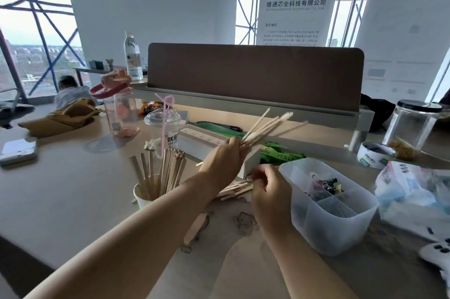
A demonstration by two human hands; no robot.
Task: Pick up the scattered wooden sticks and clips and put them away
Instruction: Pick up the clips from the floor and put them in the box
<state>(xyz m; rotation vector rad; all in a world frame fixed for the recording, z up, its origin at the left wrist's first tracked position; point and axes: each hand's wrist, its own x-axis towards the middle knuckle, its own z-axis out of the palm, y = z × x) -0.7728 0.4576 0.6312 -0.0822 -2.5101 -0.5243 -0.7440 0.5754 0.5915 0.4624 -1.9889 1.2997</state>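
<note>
My left hand (222,162) grips a bundle of thin wooden sticks (267,125) that fan up and to the right above the table. My right hand (269,189) hovers just below it with fingers curled over a small pile of flat wooden sticks (235,191) lying on the table; whether it pinches one is hidden. A white paper cup (142,197) to the left stands full of flat sticks (158,172). A clear divided plastic box (336,223) at the right holds black binder clips (325,185).
A white power strip (199,139) and green packets (282,152) lie behind my hands. A clear cup with a pink straw (162,128), a pink bottle (121,108), a glass jar (414,125), a tape roll (373,153) and a plastic bag (414,191) surround the work spot.
</note>
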